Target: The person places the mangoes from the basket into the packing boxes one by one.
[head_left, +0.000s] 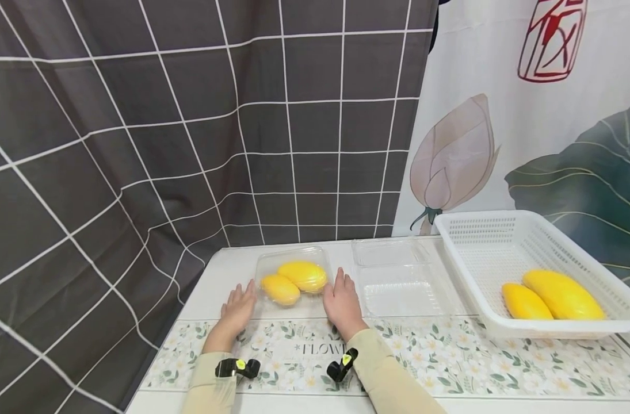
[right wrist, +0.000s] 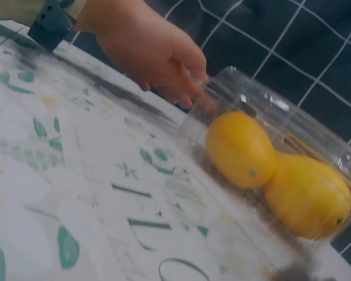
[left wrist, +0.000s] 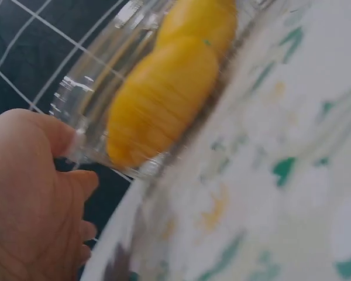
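Observation:
A transparent plastic box (head_left: 294, 253) stands on the table with its lid over two yellow mangoes, a larger mango (head_left: 302, 276) and a smaller mango (head_left: 281, 289). My left hand (head_left: 239, 307) is at the box's left side, fingers extended. In the left wrist view, its thumb (left wrist: 58, 137) meets the box's corner. On the opposite side, my right hand (head_left: 343, 302) lies along the box wall with straight fingers; only a sliver of it shows at the edge of the right wrist view. The left hand (right wrist: 155, 55) also appears there, fingertips at the box.
A second transparent box (head_left: 392, 299) lies unfolded to the right. Beyond it stands a white perforated basket (head_left: 622, 287) with a large mango (head_left: 563, 294) and a smaller mango (head_left: 526, 303). A floral strip (head_left: 439, 368) crosses the table; dark checked cloth (head_left: 315, 132) hangs behind.

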`<state>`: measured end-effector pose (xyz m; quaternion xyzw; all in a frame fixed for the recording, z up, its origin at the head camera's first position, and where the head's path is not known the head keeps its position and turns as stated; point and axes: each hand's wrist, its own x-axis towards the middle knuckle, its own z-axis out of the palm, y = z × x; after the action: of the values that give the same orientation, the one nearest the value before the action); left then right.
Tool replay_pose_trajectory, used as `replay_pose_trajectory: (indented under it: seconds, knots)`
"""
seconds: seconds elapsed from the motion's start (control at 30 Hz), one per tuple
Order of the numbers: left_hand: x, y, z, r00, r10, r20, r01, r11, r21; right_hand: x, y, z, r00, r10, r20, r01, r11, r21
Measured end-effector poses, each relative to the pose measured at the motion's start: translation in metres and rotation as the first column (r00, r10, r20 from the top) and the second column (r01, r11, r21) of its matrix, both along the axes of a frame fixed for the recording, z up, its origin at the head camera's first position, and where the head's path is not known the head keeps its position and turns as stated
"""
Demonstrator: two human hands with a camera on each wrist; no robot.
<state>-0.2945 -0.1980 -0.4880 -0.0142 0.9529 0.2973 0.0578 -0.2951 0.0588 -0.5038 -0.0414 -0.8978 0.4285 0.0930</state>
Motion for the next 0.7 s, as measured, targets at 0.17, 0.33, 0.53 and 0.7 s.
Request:
replay_pose_trajectory:
  seconds: [0.17,0.33,0.53,0.7]
  knots:
    - [0.0,-0.003,-0.008,1.0,0.031,0.003,-0.031,0.999,0.007,-0.002,0.005,-0.009,1.0,-0.009,-0.021,0.01,0.997,0.074]
    - [0.0,-0.001,-0.015,0.999,0.041,-0.01,-0.041,0.999,0.009,-0.001,0.007,-0.011,1.0,0.022,0.016,-0.024,0.991,0.135]
    - [-0.001,0.006,-0.02,0.998,0.048,-0.047,-0.046,0.998,0.051,-0.003,0.006,-0.012,0.997,0.075,0.026,-0.078,0.983,0.165]
    - [-0.001,0.013,-0.021,0.996,0.054,-0.068,-0.049,0.996,0.079,-0.004,0.005,-0.013,0.996,0.092,0.015,-0.093,0.981,0.172]
